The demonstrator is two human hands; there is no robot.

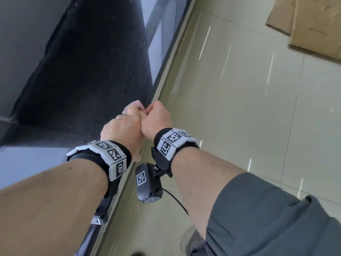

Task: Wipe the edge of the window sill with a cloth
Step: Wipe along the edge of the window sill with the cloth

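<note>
Left hand (122, 127): fingers curled on pink cloth (133, 106) at sill (88, 74) edge.
Right hand (156, 117): fisted, apparently pinching cloth.
Wristbands (108, 154): square codes, no readable words.

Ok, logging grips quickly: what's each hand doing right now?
Left hand: closed on the pink fluffy cloth at the dark window sill's edge.
Right hand: closed; whether it grips the cloth cannot be told.

Each wrist wears a black band (162, 143) with white coded tiles; a black tagged box (148, 182) with a cable hangs at 6 o'clock; right sleeve (267, 218) grey.
</note>
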